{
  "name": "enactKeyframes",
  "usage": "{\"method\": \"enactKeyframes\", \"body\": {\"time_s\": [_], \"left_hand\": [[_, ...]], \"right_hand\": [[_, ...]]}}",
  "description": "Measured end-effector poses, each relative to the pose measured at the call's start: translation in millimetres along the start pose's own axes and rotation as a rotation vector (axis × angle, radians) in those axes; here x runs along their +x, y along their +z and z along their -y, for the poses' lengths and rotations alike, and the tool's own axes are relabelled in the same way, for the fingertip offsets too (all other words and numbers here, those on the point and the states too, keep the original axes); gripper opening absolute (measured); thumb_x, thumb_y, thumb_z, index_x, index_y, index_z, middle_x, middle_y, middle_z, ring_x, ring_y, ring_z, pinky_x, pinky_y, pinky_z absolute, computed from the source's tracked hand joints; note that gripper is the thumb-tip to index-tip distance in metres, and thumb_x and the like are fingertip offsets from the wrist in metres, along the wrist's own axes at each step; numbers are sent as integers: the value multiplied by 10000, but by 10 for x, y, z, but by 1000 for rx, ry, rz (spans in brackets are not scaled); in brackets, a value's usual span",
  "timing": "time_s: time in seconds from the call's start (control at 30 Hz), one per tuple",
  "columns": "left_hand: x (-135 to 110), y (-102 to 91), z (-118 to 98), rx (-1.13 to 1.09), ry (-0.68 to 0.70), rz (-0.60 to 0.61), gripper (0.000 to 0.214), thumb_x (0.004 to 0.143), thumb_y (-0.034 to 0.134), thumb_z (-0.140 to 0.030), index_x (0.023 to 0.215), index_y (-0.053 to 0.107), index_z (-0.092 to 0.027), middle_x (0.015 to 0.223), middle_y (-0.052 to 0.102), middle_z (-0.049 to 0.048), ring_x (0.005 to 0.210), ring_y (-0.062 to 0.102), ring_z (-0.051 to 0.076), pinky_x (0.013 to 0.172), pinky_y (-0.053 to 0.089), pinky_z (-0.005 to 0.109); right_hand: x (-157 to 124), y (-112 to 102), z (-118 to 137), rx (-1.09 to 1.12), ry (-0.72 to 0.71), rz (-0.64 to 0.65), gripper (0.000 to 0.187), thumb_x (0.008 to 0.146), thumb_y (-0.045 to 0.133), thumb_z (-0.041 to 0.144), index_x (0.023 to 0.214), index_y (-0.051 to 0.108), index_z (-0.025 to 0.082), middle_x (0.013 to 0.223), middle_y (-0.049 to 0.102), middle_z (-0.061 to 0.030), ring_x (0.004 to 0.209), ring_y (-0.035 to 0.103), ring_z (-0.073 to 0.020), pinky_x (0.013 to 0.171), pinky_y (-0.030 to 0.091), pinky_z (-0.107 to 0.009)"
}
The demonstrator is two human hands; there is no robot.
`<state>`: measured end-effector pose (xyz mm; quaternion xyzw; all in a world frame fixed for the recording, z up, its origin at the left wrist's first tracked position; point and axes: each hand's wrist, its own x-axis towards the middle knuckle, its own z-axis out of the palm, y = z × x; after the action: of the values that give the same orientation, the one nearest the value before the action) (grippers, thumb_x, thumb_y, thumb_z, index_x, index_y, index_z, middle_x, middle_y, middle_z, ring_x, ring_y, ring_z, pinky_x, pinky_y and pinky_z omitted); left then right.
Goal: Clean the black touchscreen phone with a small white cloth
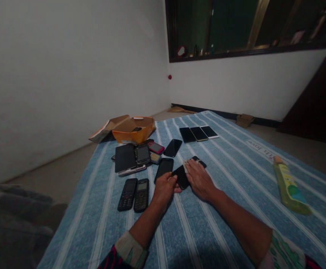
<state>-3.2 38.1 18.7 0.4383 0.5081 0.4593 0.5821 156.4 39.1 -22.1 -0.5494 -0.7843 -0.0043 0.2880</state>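
My left hand [164,190] grips the near end of a black smartphone [181,178], its thumb on top and its fingers underneath. My right hand [200,179] lies over the phone's far side, its fingers pressing a pale cloth [185,164] against the screen; most of the cloth is hidden. Beyond the right fingers a dark phone-like end [200,162] shows; I cannot tell whether it belongs to the same phone. Just left of the held phone lies another black phone [163,168], and two keypad phones [127,194] lie side by side near my left forearm.
A pile with a black tablet-like device [125,157] and several phones lies at the left. Behind it stands an open orange cardboard box [132,135]. Three smartphones [199,133] lie in a row farther back. A yellow-green bottle [290,188] lies at the right on the striped blue cloth [236,179].
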Motion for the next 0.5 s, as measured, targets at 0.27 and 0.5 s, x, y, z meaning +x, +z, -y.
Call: {"method": "enactKeyframes", "body": {"time_s": [0.27,0.5], "left_hand": [[-5,6,-21,14,-11,-20,171,773,613,-121,936,602,-69,618,635,25,521,630,131,468,568,232],[-11,5,-24,28,-3,7,139,766,616,-153,882,619,-78,596,634,26,497,613,123,459,553,219]], "right_hand": [[179,-25,-367,-67,202,16,478,986,267,271,1370,460,62,1431,465,-191,1382,351,-276,1121,277,-472],[175,10,-211,-47,131,4,490,973,327,299,1345,481,19,1407,480,-221,1372,353,-315,1110,301,-476]]}}
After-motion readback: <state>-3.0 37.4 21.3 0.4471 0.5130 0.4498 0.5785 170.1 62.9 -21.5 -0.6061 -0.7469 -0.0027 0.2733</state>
